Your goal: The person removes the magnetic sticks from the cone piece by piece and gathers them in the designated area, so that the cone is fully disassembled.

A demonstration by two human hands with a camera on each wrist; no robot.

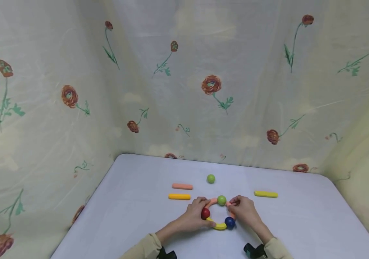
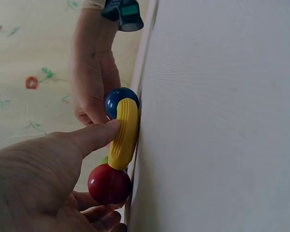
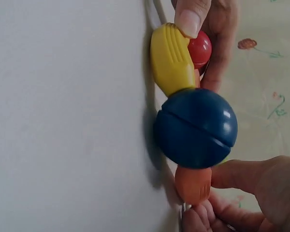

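On the white table, balls and curved bars form a ring: a green ball point(image 1: 221, 200) on the far side, a red ball point(image 1: 205, 213) at left, a blue ball point(image 1: 229, 222) near right. A curved yellow bar point(image 1: 220, 226) joins red to blue; a curved orange bar point(image 1: 212, 202) runs from red towards green. My left hand point(image 1: 193, 217) grips the ring's left side, thumb on the yellow bar and fingers around past the red ball. With thumb and fingertips, my right hand point(image 1: 245, 212) pinches the right curved orange bar point(image 3: 193, 184), which meets the blue ball. Its far end lies close to the green ball.
Behind the ring is a loose green ball point(image 1: 211, 178). To the left lie a straight salmon bar point(image 1: 182, 186) and a straight orange-yellow bar point(image 1: 179, 196); a straight yellow bar point(image 1: 266, 194) lies right. Flowered cloth point(image 1: 184, 90) hangs around the table point(image 1: 132, 180).
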